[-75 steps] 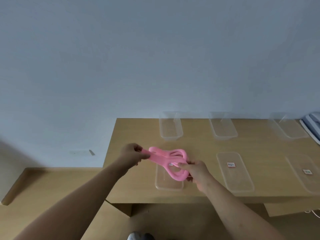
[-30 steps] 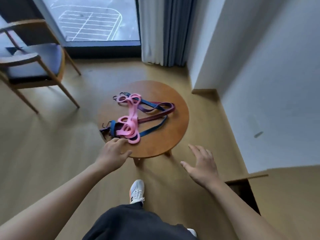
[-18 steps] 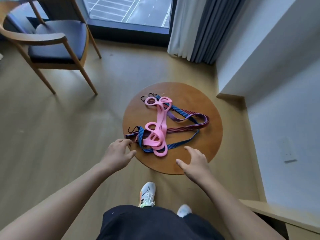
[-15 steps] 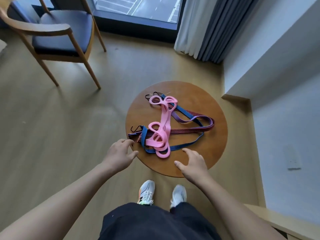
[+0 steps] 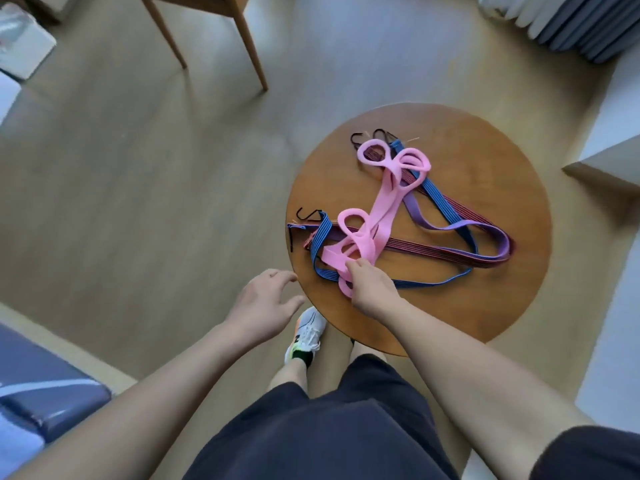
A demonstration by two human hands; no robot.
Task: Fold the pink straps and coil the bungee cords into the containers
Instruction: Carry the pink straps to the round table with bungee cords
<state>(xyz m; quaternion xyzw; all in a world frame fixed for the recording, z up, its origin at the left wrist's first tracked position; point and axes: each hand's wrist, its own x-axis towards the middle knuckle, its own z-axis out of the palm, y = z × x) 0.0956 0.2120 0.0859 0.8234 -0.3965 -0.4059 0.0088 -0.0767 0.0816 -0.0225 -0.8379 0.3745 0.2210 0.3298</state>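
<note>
Shorts (image 5: 311, 441) first, dark ones, filling the bottom of the view. A white sneaker (image 5: 305, 332) pokes out just past them on the pale wood floor (image 5: 156, 185), right by the near edge of the round wooden table (image 5: 485, 161). Off in the bottom left corner there's a blue pad (image 5: 45, 389), can't tell what it belongs to.

Both bare forearms reach forward. The left hand (image 5: 263, 306) hangs just off the table's left rim with fingers loosely spread, nothing in it, not touching anything. The right hand (image 5: 372, 289) is down on the tabletop, fingers curled onto the near loops of the pink straps (image 5: 379, 209), so it's got a grasp on that end.

The pink straps lie in a tangle running from that hand away toward the far side of the table, with more loops at the far end. They sit on top of the bungee cords (image 5: 450, 252): blue, purple and dark red striped ones, fanned out in long bends toward the right of the tabletop. Black hooks (image 5: 304, 213) stick out at the left side and at the far end.

Further back you get wooden chair legs (image 5: 254, 53) on the floor, and a grey and white curtain (image 5: 581, 26) bunched up in the top right corner.
</note>
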